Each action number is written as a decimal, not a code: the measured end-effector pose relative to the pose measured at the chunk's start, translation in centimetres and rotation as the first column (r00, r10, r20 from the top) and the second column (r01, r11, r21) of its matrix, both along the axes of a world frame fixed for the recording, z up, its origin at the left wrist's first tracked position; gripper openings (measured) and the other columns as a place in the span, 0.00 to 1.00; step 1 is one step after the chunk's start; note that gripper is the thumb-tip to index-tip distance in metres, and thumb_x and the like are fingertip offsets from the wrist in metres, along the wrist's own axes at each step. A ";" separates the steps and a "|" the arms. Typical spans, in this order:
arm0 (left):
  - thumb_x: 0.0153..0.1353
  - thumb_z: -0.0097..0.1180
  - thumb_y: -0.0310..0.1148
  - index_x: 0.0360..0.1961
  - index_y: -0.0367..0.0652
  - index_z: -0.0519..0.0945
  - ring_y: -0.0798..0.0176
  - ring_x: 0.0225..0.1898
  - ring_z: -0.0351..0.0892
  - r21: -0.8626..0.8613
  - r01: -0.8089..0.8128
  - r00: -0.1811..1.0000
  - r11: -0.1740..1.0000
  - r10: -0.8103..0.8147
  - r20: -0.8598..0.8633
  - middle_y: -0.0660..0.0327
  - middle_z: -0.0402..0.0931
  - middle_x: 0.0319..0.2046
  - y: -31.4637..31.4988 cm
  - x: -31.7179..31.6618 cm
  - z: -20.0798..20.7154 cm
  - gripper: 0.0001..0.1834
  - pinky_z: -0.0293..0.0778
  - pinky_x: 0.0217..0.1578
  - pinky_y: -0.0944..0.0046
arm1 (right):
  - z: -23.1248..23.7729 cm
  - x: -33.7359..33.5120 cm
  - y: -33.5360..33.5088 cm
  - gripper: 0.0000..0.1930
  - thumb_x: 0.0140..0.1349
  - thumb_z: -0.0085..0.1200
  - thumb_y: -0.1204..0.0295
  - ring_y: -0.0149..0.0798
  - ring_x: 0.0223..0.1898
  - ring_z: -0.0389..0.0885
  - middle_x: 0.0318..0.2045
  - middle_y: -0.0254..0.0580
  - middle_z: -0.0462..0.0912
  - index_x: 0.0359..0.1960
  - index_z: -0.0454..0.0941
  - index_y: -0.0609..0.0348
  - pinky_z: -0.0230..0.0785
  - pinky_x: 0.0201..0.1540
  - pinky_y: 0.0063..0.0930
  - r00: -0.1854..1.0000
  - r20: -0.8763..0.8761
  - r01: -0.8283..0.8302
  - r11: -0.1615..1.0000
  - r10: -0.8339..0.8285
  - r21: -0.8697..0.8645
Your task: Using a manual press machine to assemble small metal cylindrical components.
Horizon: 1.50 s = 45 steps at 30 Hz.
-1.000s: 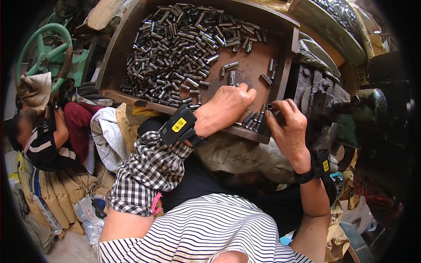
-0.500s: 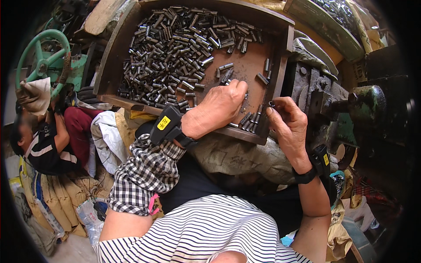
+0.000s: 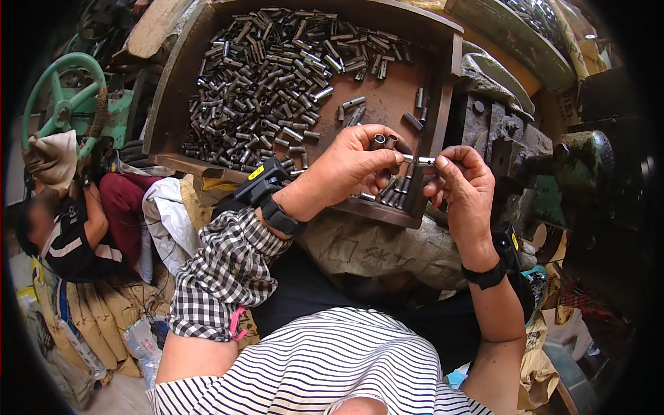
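Between my hands, over the front right of a wooden tray (image 3: 379,95), is a short shiny metal tube (image 3: 420,161). The thumb and fingers of my right hand (image 3: 469,185) pinch its right end. My left hand (image 3: 349,162) is closed, its thumb at the tube's left end, and two more metal tubes (image 3: 379,140) stick up from its curled fingers. Heaped in the tray's left and back is a large pile of metal tubes (image 3: 266,90). Several tubes (image 3: 400,191) lie together in the front right corner, below my hands. A few others (image 3: 413,121) rest along the right wall.
A dark, greasy machine (image 3: 584,173) stands close on the right. Sackcloth (image 3: 394,252) hangs below the tray's front edge. At far left are a green handwheel (image 3: 62,111) and another person (image 3: 76,242), bent low. A second trough (image 3: 508,38) stands at back right.
My left hand has come up from the tray floor and moved right, with tubes in its fingers. It now meets my right hand at one tube, which lies level between them.
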State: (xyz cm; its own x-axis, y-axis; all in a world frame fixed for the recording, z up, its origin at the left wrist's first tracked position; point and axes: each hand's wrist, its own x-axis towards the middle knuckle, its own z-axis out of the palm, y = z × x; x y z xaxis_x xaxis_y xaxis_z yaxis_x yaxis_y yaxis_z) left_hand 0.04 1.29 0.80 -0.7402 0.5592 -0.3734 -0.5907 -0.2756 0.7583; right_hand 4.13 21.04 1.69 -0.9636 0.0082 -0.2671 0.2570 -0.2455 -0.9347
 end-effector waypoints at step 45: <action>0.59 0.57 0.28 0.40 0.36 0.75 0.73 0.20 0.74 -0.066 0.070 0.993 0.995 -0.076 -0.095 0.62 0.77 0.27 -0.2 1.5 1.4 0.10 0.70 0.20 0.75 | 1.6 2.3 -0.9 0.11 0.60 0.56 0.70 0.26 0.18 0.78 0.23 0.38 0.79 0.35 0.69 0.64 0.66 0.15 0.16 0.988 0.015 -0.155 0.988 0.155 0.010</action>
